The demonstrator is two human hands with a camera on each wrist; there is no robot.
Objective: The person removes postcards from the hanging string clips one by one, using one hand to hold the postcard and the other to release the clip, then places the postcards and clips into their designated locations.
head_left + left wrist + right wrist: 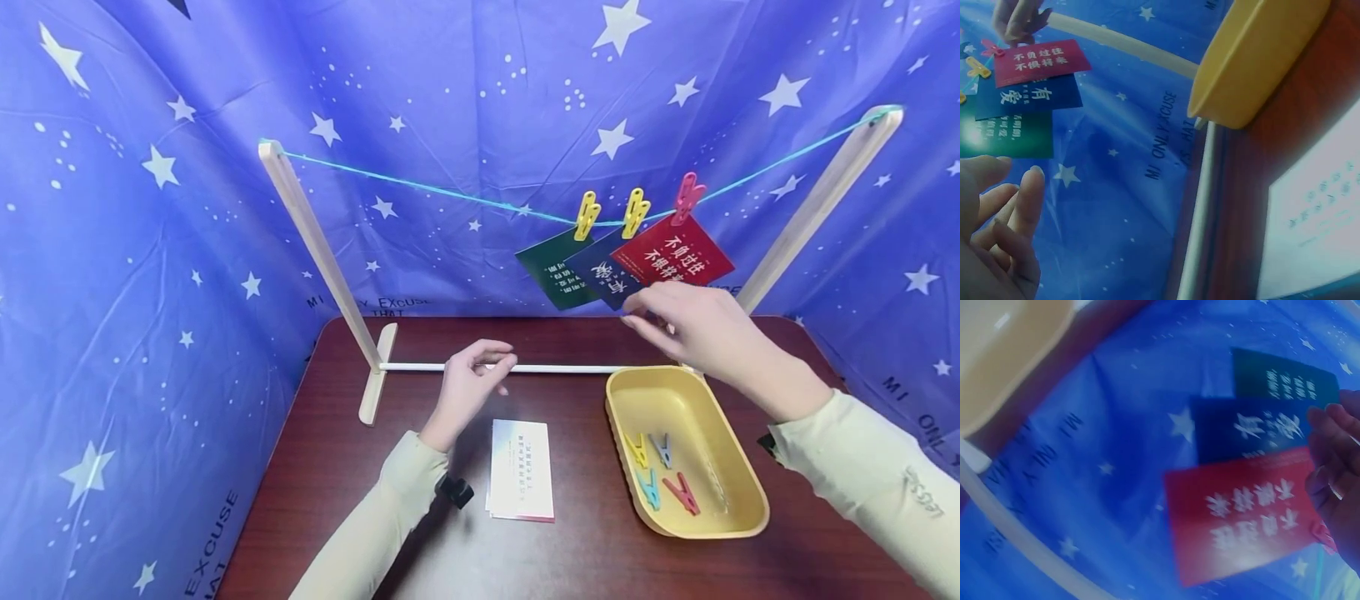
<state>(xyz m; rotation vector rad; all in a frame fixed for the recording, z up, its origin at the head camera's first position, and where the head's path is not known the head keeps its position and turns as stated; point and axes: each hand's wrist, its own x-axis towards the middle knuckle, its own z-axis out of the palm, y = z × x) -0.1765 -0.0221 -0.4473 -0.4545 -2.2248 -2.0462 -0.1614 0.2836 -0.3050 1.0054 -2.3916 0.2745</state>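
Note:
Three cards hang from a thin green string: a green card [558,271] and a dark blue card [592,271] under yellow clothespins [587,217], and a red card [675,250] under a pink clothespin [687,198]. They overlap, the red one in front. My right hand [701,337] is just before the red card's lower edge, its fingers loosely bent with nothing seen between them. Lower left of the cards, my left hand [476,379] hovers over the table, fingers relaxed and holding nothing. A small stack of pale printed cards [521,471] lies below it.
A yellow basin [738,492] at the right holds several clothespins [680,493]. Wooden posts [318,250] carry the string at both sides, joined low down by a white rod [562,368]. Behind the table [322,492] hangs a blue star-patterned cloth [450,100].

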